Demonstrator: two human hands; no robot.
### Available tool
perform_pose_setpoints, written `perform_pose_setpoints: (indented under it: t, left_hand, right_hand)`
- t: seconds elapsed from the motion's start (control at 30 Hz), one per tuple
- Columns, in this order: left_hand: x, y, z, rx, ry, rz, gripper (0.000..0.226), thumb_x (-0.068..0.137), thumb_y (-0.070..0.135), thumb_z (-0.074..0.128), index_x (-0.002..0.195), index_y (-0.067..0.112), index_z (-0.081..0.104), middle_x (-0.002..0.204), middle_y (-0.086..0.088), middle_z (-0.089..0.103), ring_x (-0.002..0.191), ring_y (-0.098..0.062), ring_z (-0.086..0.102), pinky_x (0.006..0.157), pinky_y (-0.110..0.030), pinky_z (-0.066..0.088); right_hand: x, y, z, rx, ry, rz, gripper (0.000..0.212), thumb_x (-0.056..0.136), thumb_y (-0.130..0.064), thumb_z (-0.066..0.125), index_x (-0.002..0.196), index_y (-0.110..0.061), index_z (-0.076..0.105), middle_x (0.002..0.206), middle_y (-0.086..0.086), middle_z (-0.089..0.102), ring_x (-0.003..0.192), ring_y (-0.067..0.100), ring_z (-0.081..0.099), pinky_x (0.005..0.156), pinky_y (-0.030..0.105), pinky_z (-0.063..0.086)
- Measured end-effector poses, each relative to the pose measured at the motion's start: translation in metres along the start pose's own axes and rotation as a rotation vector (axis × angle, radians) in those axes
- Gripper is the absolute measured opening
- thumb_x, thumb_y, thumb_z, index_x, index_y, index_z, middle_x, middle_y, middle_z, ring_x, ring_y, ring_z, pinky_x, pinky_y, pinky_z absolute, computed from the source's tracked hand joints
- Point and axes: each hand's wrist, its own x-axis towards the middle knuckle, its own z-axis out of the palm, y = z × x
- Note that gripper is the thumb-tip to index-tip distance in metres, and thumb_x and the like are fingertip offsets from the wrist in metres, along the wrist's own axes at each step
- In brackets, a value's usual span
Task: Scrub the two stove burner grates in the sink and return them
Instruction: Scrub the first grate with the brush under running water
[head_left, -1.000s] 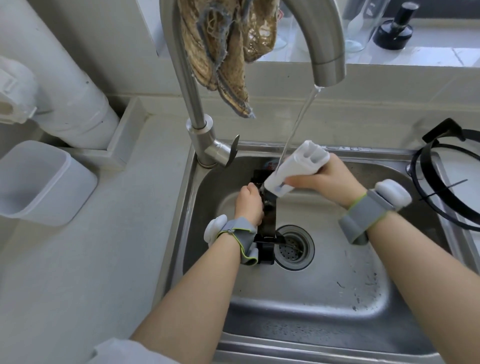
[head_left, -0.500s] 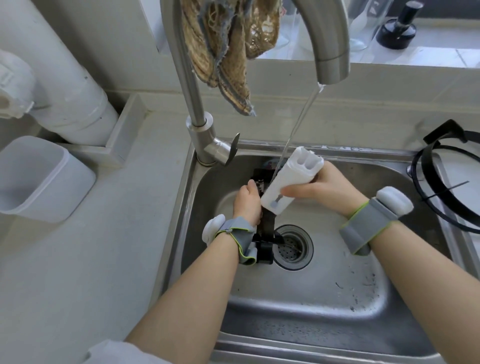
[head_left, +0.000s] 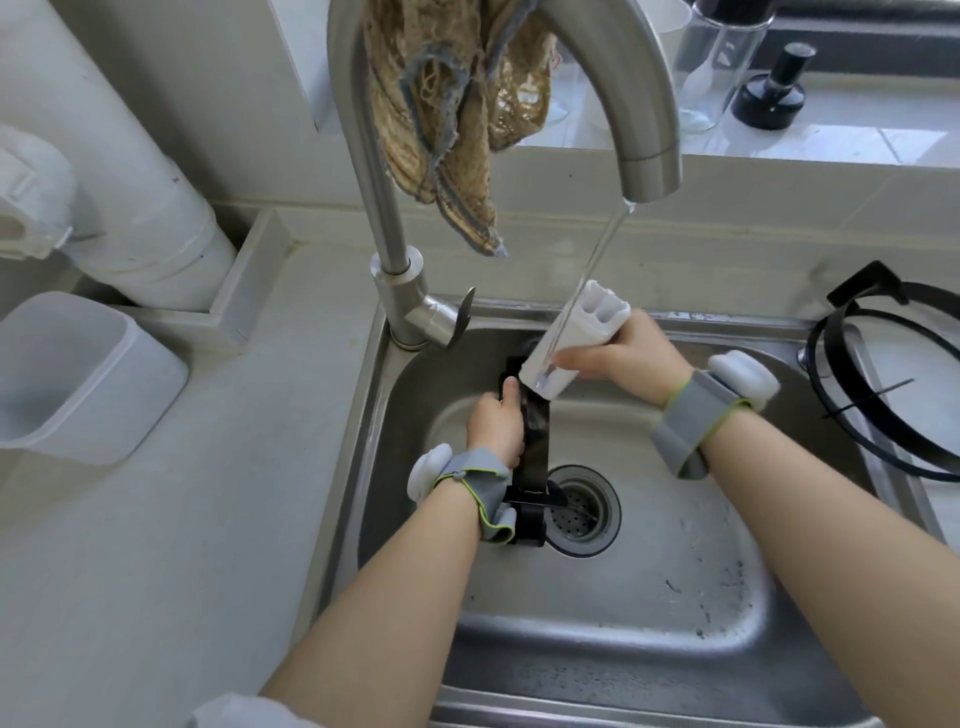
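Holds a black burner grate (head_left: 535, 447) on edge in the stainless sink (head_left: 675, 649), left hand (head_left: 496, 426) curled round it, just beside the drain strainer (head_left: 582, 512). Clamps the right hand (head_left: 623, 358) on a white scrubbing tool (head_left: 571, 343), possibly a brush, tip against that grate under running tap water (head_left: 602, 249). Second grate (head_left: 865, 285) lying right of the sink. Dark specks in the basin.

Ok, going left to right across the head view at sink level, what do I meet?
Tub, tap base, left hand gripping one grate, right hand holding the scrubber, second grate.
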Motion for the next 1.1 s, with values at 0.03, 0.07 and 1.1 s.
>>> perform_pose_setpoints:
  t: [0.03, 0.07, 1.1]
  left_hand:
    - [0.002, -0.001, 0.0, -0.004, -0.011, 0.002, 0.047, 0.1, 0.044, 0.025, 0.099, 0.005, 0.05, 0.078, -0.014, 0.056, 0.061, -0.025, 0.054, 0.047, -0.025, 0.043]
    - [0.003, 0.0, 0.001, -0.021, -0.029, -0.002, 0.048, 0.1, 0.045, 0.025, 0.103, 0.004, 0.05, 0.084, -0.016, 0.058, 0.069, -0.028, 0.058, 0.055, -0.029, 0.048]
    - [0.008, 0.003, 0.003, -0.095, -0.093, -0.085, 0.049, 0.1, 0.046, 0.022, 0.1, 0.007, 0.052, 0.056, -0.005, 0.035, 0.043, -0.019, 0.034, 0.038, -0.02, 0.028]
  right_hand:
    - [-0.009, -0.001, -0.004, 0.04, -0.038, 0.014, 0.021, 0.07, -0.004, 0.075, 0.089, -0.002, 0.067, 0.099, 0.02, 0.069, 0.094, 0.027, 0.067, 0.085, 0.046, 0.054]
    - [-0.02, 0.0, -0.006, 0.065, -0.078, 0.025, 0.02, 0.07, -0.003, 0.076, 0.088, -0.003, 0.067, 0.098, 0.019, 0.069, 0.093, 0.025, 0.067, 0.083, 0.044, 0.056]
    - [-0.025, 0.054, 0.026, 0.287, 0.41, 0.158, 0.014, 0.072, -0.011, 0.076, 0.076, -0.015, 0.063, 0.077, 0.002, 0.065, 0.081, 0.021, 0.063, 0.08, 0.042, 0.053]
